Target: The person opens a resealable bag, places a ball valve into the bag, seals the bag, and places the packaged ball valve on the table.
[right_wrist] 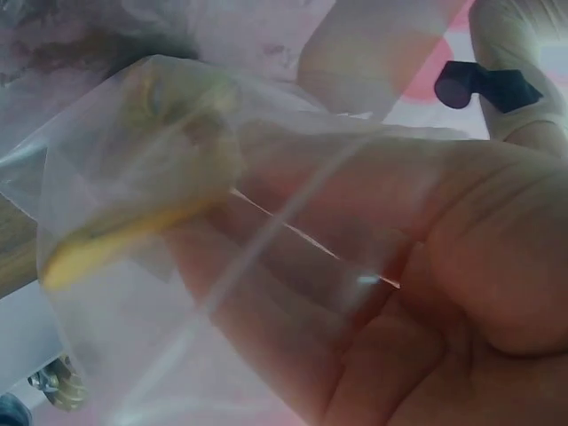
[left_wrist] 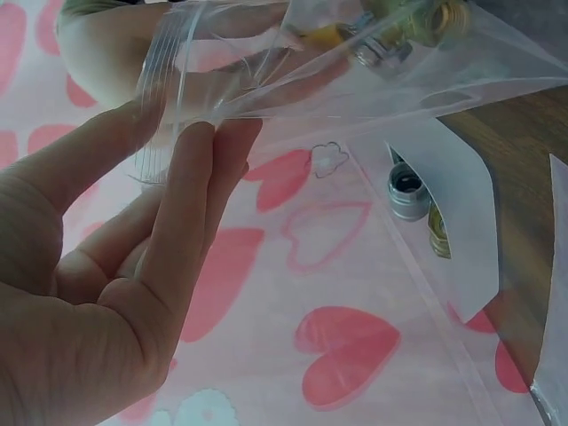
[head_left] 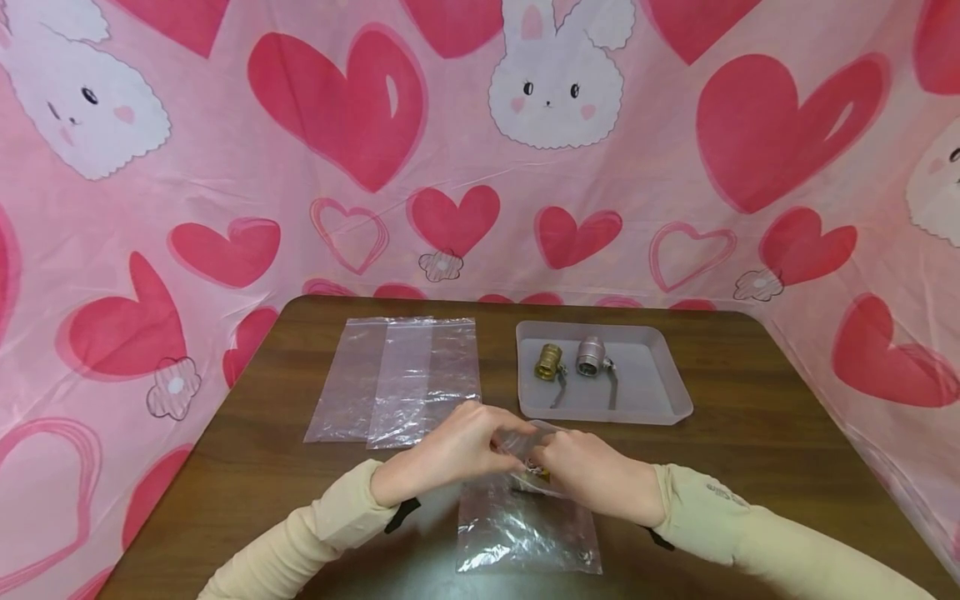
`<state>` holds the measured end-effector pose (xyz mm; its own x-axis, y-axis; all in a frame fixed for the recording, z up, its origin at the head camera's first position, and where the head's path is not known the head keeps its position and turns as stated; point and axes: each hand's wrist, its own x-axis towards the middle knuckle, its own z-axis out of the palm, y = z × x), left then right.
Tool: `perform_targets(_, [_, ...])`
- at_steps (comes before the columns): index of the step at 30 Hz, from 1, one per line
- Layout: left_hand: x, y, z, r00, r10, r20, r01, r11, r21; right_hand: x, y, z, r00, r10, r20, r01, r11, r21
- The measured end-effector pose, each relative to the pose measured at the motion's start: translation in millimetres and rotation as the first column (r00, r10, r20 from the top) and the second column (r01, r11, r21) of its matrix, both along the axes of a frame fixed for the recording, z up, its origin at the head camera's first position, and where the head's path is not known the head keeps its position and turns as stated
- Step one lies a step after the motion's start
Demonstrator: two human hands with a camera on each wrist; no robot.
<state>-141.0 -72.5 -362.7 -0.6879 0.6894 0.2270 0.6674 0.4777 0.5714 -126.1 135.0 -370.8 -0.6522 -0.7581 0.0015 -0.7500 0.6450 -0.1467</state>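
Note:
My left hand pinches the zip edge of a clear zip-lock bag, thumb on one side and fingers on the other in the left wrist view. Inside the bag is a brass ball valve with a yellow lever handle. My right hand reaches into the bag's mouth; through the plastic its fingers meet the valve and seem to grip it, though the film blurs the contact. The lower part of the bag lies flat on the table.
Behind the hands, a translucent tray holds a brass valve and a silver valve, both with lever handles. Two overlapping clear zip-lock bags lie flat at the left on the wooden table. A heart-patterned cloth hangs around the table.

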Motion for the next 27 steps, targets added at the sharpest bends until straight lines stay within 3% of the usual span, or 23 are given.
perform_targets(7, [2.0,0.8,2.2,0.999,-0.003,0.037,0.003,1.000,0.007,13.0,15.3,18.9,0.999,-0.005,-0.043,0.002,0.998,-0.064])
perform_targets(11, [2.1,0.7,2.6,0.999,-0.010,0.042,0.010,1.000,0.003,18.8,29.8,34.1,0.993,-0.080,-0.086,0.066,0.986,-0.154])
perform_targets(14, [2.2,0.6,2.9,0.999,-0.015,0.045,0.014,1.000,0.006,19.9,40.8,39.2,0.981,-0.138,-0.133,0.115,0.979,-0.171])
perform_targets(17, [2.4,0.5,3.1,0.999,-0.016,0.044,0.015,1.000,0.010,18.9,49.4,34.9,0.978,-0.165,-0.129,0.150,0.981,-0.120])
perform_targets(21, [2.5,0.3,2.9,0.999,-0.013,0.043,0.012,1.000,0.007,16.6,57.0,20.8,0.984,-0.166,-0.061,0.162,0.985,-0.060])
perform_targets(27, [1.9,-0.3,2.7,0.998,-0.003,0.060,0.002,1.000,0.006,11.8,64.2,6.1,0.981,-0.164,-0.100,0.153,0.982,-0.111])
